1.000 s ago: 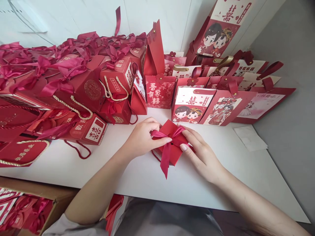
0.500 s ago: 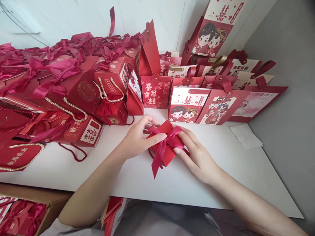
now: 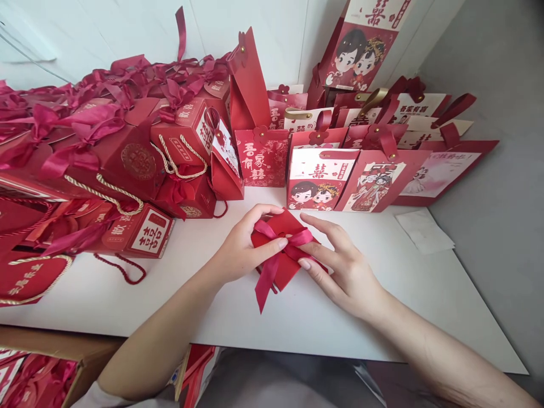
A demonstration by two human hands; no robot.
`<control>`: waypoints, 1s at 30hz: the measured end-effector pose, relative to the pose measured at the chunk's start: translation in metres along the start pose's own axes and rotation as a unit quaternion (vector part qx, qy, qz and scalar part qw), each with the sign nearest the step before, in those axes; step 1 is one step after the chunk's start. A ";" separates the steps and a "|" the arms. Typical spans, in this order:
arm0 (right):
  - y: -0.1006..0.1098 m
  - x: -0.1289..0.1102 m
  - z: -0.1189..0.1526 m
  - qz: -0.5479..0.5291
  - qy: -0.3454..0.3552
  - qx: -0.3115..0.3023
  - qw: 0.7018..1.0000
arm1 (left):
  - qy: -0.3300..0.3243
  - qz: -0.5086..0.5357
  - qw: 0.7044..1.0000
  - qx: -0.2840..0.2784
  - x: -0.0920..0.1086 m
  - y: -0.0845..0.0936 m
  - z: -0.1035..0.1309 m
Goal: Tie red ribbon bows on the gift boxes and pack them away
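A small red gift box point(image 3: 285, 274) stands on the white table in front of me, tied on top with a crimson ribbon bow point(image 3: 267, 277). My left hand point(image 3: 250, 246) wraps the box's left side, its thumb pressing on the bow's knot and its other fingers behind the box. On the right, my right hand point(image 3: 346, 266) has the bow's right loop between its middle finger and thumb. Its index finger is stretched out over the far corner of the box. One ribbon tail hangs down the near side. The lower part of the box is largely hidden.
Many red boxes point(image 3: 140, 161) with ribbons and rope handles are piled left. Decorated gift bags point(image 3: 318, 181) stand along the back, before a grey wall point(image 3: 505, 113). A white tissue point(image 3: 425, 231) lies right. A cardboard carton point(image 3: 91, 348) of red boxes sits below the table's front-left edge.
My right index finger has lifted off the bow and stretched out, while the middle finger touches the loop. The left hand's fingers have closed further around the box. The view has shifted slightly.
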State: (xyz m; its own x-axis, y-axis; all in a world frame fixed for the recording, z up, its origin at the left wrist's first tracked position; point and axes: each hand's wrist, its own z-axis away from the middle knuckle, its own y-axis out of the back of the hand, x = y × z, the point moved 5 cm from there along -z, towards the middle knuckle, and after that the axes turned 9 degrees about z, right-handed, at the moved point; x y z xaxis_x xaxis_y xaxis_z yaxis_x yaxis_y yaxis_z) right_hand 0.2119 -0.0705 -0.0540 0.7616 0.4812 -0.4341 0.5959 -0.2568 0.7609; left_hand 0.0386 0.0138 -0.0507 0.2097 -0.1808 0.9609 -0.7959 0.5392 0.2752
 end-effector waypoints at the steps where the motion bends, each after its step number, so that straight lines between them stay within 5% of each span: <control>1: 0.000 0.000 0.000 -0.001 0.004 0.004 1.000 | 0.004 0.003 1.000 -0.006 0.000 0.000 -0.001; 9: -0.004 0.005 0.002 -0.004 -0.025 0.010 1.000 | 0.021 0.012 1.000 -0.019 0.002 -0.002 0.000; 20: -0.010 0.011 0.000 -0.029 -0.107 -0.068 0.991 | 0.001 -0.034 0.999 -0.006 0.006 -0.003 0.000; 30: -0.010 0.008 0.002 -0.014 -0.093 -0.074 0.993 | -0.019 -0.026 0.999 0.040 0.007 -0.006 -0.001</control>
State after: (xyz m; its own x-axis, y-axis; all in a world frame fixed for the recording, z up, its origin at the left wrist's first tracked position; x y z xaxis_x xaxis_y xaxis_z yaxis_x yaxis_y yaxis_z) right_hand 0.2128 -0.0661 -0.0659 0.7870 0.3203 -0.5273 0.5842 -0.1119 0.8039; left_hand 0.0451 0.0104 -0.0457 0.2314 -0.2377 0.9434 -0.8277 0.4615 0.3192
